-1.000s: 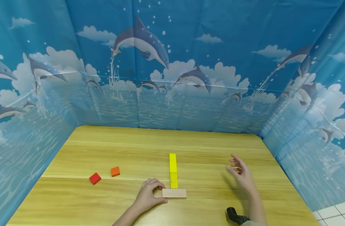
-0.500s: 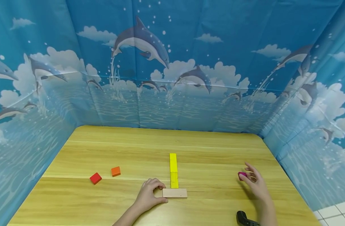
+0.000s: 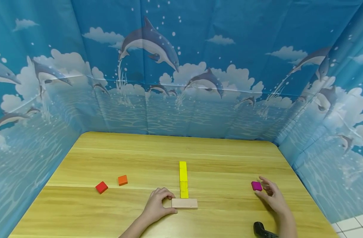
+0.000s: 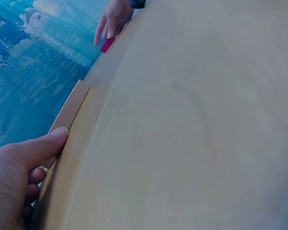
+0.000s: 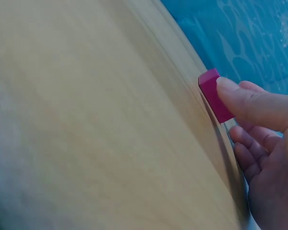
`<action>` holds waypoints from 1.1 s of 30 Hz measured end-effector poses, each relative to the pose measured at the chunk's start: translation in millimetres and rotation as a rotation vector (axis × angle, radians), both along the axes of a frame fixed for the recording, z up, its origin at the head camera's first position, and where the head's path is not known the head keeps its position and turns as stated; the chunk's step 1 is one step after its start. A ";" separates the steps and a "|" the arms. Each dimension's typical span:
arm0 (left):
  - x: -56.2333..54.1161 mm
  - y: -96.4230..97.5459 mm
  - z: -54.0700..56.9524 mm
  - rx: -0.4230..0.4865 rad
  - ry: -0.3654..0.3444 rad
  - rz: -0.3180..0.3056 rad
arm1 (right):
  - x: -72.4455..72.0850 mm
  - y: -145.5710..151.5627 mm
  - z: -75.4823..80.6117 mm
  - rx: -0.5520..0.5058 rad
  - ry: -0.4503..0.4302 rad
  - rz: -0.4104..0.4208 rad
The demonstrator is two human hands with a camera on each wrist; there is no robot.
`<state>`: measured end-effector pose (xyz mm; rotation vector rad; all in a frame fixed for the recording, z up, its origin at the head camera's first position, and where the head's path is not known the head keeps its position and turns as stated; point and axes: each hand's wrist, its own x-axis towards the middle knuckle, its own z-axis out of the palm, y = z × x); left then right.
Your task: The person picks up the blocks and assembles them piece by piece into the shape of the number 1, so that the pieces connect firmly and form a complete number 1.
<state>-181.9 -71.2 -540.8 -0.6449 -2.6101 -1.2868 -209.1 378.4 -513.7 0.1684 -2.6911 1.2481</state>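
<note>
In the head view my left hand (image 3: 157, 205) grips the left end of a pale wooden block (image 3: 184, 203), thumb at the near side and fingers at the far side. Directly beyond that block runs a narrow yellow strip of blocks (image 3: 183, 178) with a seam across it. My right hand (image 3: 273, 198) is at a small magenta block (image 3: 256, 186) on the right of the table, its thumb near the front edge and index finger just past the back. In the right wrist view the thumb overlaps the magenta block (image 5: 213, 96); firm contact is unclear.
An orange block (image 3: 123, 180) and a red block (image 3: 101, 187) lie on the left side of the wooden table (image 3: 133, 152). A black device (image 3: 262, 230) is by the right forearm. Blue dolphin-print curtains (image 3: 181, 109) enclose the table's back and sides.
My right hand has moved right and toward the near edge, and the magenta block, first out of sight behind it, now shows. The left hand keeps its hold on the wooden block.
</note>
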 end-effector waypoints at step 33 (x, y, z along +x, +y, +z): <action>0.9 -1.8 -0.7 -0.004 0.011 0.000 | 3.1 2.6 -2.3 0.106 -0.110 -0.083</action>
